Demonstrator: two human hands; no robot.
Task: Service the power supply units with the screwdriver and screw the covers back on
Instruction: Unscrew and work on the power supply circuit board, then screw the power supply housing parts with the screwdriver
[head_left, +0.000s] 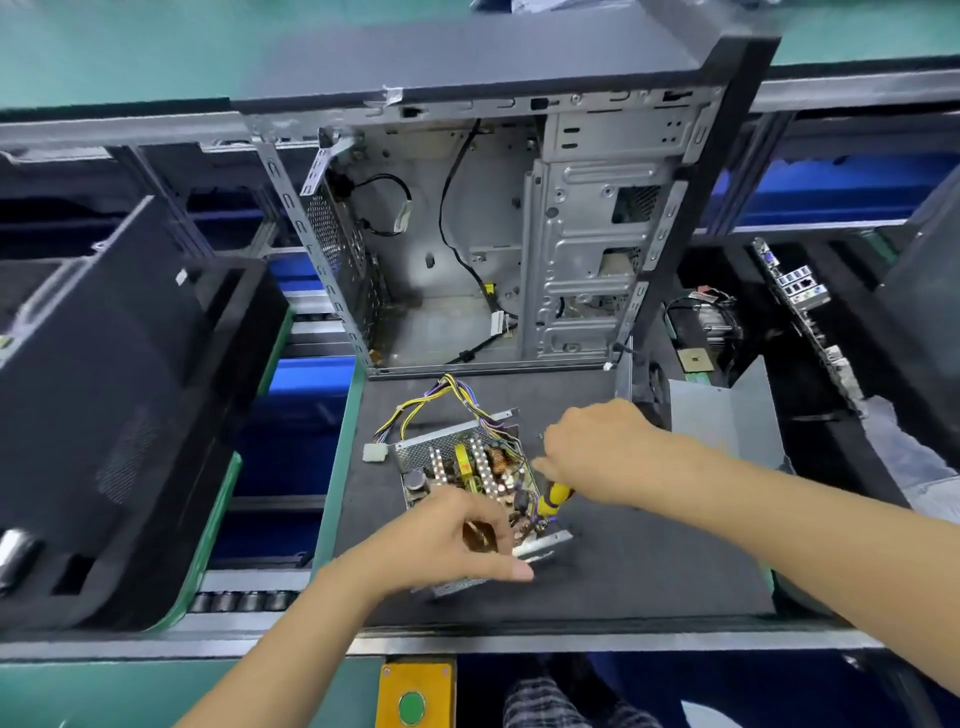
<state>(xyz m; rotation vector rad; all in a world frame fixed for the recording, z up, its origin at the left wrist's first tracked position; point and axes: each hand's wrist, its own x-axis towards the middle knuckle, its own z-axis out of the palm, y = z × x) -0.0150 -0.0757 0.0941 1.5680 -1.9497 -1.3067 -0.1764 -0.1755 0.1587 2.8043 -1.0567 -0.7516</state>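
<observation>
Dark matting covers the tabletop (649, 566), and near its middle the opened power supply unit (470, 483) is laid with its board exposed. Its near corner is pinched by the left hand (457, 540). The yellow screwdriver (551, 500) is gripped by the right hand (592, 449), fingers curled round the handle. The unit is best held flat while the tip is seated squarely. The tip and any screw are hidden. The grey cover (727, 415) is set by the right edge, behind it the empty computer case (498, 234).
</observation>
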